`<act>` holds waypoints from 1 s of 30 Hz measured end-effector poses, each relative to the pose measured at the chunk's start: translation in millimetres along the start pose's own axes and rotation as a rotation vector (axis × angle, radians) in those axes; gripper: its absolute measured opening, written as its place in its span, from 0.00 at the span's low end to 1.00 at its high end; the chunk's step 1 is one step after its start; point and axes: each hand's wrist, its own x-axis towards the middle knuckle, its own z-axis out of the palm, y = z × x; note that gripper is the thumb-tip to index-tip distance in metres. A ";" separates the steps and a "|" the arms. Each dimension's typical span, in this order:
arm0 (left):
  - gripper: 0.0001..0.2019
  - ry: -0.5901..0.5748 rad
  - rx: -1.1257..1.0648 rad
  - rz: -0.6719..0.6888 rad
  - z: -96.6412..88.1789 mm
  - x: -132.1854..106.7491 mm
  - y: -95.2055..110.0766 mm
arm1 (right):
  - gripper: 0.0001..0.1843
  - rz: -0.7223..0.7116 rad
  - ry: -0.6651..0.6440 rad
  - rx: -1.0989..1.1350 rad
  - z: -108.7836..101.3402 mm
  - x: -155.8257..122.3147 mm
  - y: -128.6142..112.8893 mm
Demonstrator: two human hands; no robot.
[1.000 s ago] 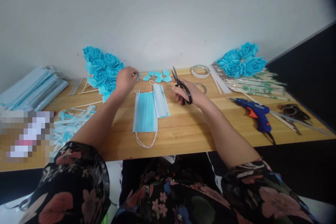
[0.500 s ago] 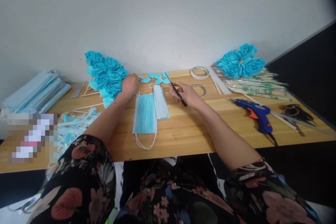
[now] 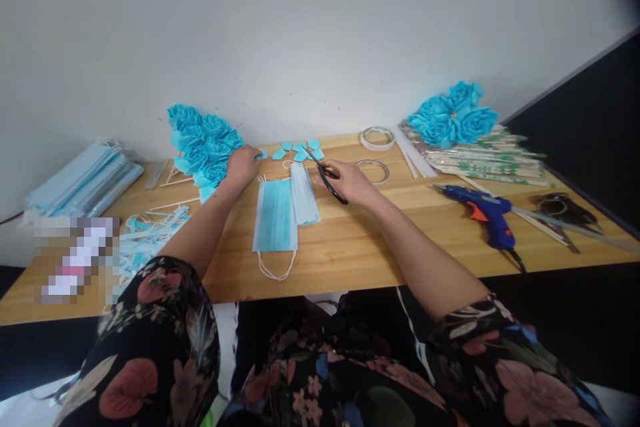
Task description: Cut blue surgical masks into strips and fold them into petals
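Observation:
My left hand (image 3: 244,167) is at the back of the table beside a bunch of blue fabric roses (image 3: 205,140). Its fingertips are closed on a small blue petal (image 3: 261,155). Several more cut petals (image 3: 300,155) lie to the right of it, near the wall. My right hand (image 3: 347,181) holds black-handled scissors (image 3: 330,180), blades pointing up and left towards those petals. Between the hands lie a flat blue face mask (image 3: 276,217) with ear loops and a narrow, folded pale mask piece (image 3: 304,193).
A stack of masks (image 3: 85,180) and a heap of blue and white scraps (image 3: 145,240) are at left. Tape rolls (image 3: 377,139) lie behind my right hand. At right are a blue glue gun (image 3: 480,207), wrapped sticks (image 3: 490,163) and more roses (image 3: 455,117).
My left hand has drawn slightly left with the petal, away from the others. My right hand and the scissors have shifted a little left. The whole view has moved slightly.

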 end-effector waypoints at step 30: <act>0.15 0.120 -0.091 0.240 -20.0 37.6 21.1 | 0.17 0.012 0.009 -0.126 2.0 -3.4 -8.0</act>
